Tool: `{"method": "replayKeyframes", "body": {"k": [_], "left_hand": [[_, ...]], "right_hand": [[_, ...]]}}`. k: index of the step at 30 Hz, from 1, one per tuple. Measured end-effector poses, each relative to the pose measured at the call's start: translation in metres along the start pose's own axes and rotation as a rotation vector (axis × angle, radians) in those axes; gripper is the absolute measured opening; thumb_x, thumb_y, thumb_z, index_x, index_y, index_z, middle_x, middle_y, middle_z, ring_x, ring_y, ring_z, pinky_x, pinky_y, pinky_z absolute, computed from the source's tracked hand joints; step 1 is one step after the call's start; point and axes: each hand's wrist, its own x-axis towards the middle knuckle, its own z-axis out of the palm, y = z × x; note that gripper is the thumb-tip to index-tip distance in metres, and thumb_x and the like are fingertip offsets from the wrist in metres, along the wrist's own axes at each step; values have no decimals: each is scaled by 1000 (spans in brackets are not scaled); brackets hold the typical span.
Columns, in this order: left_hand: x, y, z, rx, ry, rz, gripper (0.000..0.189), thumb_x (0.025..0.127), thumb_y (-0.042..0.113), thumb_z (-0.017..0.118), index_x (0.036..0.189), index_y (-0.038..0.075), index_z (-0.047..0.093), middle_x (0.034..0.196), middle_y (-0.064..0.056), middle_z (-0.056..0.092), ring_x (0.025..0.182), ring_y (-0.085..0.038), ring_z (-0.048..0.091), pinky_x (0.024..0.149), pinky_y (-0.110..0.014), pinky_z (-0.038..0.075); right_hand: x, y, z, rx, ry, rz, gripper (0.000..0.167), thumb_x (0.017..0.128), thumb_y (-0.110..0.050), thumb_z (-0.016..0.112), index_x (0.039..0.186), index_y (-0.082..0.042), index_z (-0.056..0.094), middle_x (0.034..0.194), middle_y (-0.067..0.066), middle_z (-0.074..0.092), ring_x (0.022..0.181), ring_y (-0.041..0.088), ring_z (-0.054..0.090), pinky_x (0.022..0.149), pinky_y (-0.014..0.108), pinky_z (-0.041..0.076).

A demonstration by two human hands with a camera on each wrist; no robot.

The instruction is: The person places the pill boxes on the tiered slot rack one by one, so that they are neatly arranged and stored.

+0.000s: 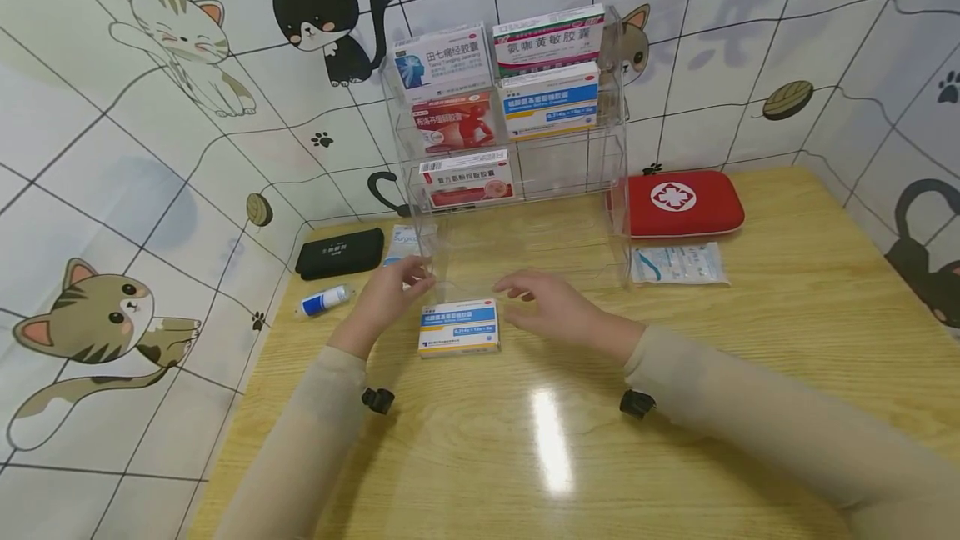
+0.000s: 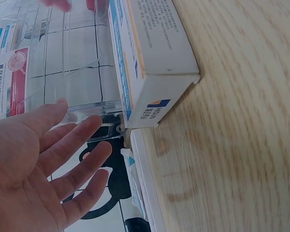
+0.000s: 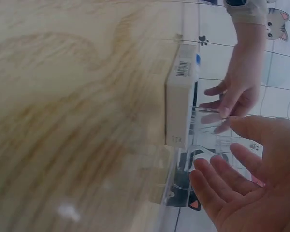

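Note:
A white and blue medicine box [image 1: 459, 328] lies flat on the wooden table in front of a clear acrylic rack [image 1: 525, 252]. To the box's left, my left hand [image 1: 392, 290] is held with loosely bent fingers, apart from it. My right hand [image 1: 546, 303] is on the other side, also apart, its fingers relaxed. In the left wrist view the left hand [image 2: 43, 169] has its fingers spread beside the box [image 2: 157, 53] and holds nothing. The right wrist view shows the right hand [image 3: 251, 179] likewise holding nothing, near the box's end [image 3: 180, 96].
The rack's upper tiers hold several medicine boxes, among them a red one [image 1: 454, 123]. Right of it are a red first-aid case [image 1: 686, 205] and a flat packet [image 1: 678, 263]. At left are a black case [image 1: 340, 254], a small blue-and-white bottle [image 1: 326, 300] and a surgical packet [image 1: 403, 242].

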Motion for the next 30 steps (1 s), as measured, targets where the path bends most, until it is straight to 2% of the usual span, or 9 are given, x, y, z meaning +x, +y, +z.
{"method": "replayKeyframes", "body": {"k": [4, 11, 15, 21, 30], "left_hand": [[0, 0, -1, 5, -3, -3, 48, 103, 31, 66, 146, 14, 56, 123, -8, 73, 113, -28, 68, 95, -50, 56], [0, 0, -2, 9, -8, -9, 46, 103, 32, 66, 144, 15, 58, 122, -7, 74, 113, -27, 69, 98, -50, 55], [0, 1, -1, 4, -4, -13, 46, 103, 31, 66, 144, 14, 58, 122, -7, 74, 113, -27, 69, 98, -50, 55], [2, 0, 0, 6, -9, 1, 48, 103, 32, 66, 146, 13, 57, 123, -9, 73, 114, -28, 68, 98, -50, 55], [0, -1, -1, -12, -8, -13, 46, 103, 32, 66, 144, 15, 59, 124, -8, 73, 114, -28, 68, 98, -49, 55]], "right_hand": [[3, 3, 10, -20, -66, -1, 47, 93, -17, 78, 136, -4, 64, 139, 10, 65, 120, 29, 67, 104, 44, 55], [9, 1, 23, -19, -108, 55, 48, 95, -23, 77, 137, -3, 63, 140, 11, 64, 130, 29, 62, 111, 46, 49], [13, -2, 29, -86, -122, 54, 52, 93, -24, 79, 138, -3, 63, 141, 11, 65, 135, 29, 58, 117, 45, 44], [15, -5, 32, -183, -117, 26, 57, 88, -23, 85, 136, 0, 63, 138, 13, 66, 131, 30, 61, 116, 44, 45], [9, -4, 30, -135, -123, 92, 69, 83, -28, 89, 140, 0, 61, 142, 16, 63, 135, 34, 57, 118, 48, 41]]}}
